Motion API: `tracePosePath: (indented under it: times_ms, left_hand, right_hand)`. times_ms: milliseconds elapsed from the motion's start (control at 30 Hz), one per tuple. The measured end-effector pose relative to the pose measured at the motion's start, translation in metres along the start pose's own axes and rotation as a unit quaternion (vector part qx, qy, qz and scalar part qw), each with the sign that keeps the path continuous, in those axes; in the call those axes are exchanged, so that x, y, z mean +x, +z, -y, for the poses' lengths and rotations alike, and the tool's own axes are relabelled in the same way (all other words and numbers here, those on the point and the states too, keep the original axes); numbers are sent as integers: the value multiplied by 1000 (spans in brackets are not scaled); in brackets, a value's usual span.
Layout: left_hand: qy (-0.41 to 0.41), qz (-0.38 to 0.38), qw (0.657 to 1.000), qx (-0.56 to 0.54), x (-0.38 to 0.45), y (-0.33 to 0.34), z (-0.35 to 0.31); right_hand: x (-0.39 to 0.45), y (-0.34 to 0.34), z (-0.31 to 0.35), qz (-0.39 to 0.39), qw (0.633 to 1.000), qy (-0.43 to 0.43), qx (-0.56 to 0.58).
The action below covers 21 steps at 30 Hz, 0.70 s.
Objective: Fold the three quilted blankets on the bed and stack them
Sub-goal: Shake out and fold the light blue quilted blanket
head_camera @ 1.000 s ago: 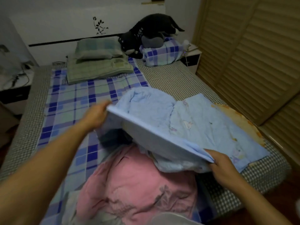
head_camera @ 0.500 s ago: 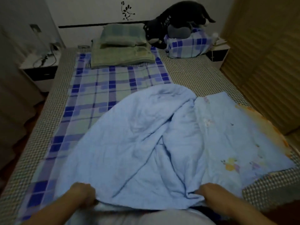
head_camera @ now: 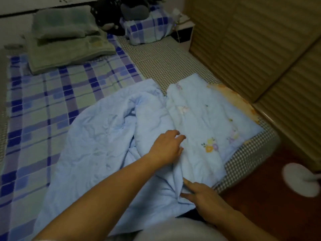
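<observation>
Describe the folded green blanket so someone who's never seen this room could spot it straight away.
Start at the bed and look to its far left corner, by the headboard. The folded green blanket lies there on the blue plaid sheet. It is the only plain green bedding; the others are blue.

A blue-and-green plaid sheet point(head_camera: 52, 101) covers the left of a checked mattress point(head_camera: 166, 63), where green pillows point(head_camera: 66, 35) are stacked near the headboard. A dark plush toy point(head_camera: 111, 16) rests beside a plaid pillow point(head_camera: 147, 30). Slatted wooden doors point(head_camera: 251, 46) line the right wall above a red-brown floor point(head_camera: 260, 197).
</observation>
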<state>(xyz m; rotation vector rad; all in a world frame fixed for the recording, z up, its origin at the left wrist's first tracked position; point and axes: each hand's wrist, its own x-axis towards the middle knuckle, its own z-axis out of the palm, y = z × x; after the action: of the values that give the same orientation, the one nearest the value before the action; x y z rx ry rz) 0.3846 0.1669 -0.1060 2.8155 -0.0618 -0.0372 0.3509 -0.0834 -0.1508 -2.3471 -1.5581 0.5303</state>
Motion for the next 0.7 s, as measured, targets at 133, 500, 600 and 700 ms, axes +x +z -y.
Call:
tracePosePath:
  times_ms: [133, 500, 600, 700]
  left_hand:
    - [239, 155, 924, 256, 47, 8, 34]
    - [130, 138, 900, 392, 21, -198, 109]
    - [142, -160, 895, 391, -38, -278, 119]
    - [28, -262, 864, 428, -162, -229, 155]
  right_hand:
    - [-5, -4, -1, -34, 998, -53, -27]
    - [38, -46, -3, -220, 968, 47, 108]
    - [89, -92, 16, -284, 954, 19, 96]
    - [111, -101, 32, -267, 960, -78, 29]
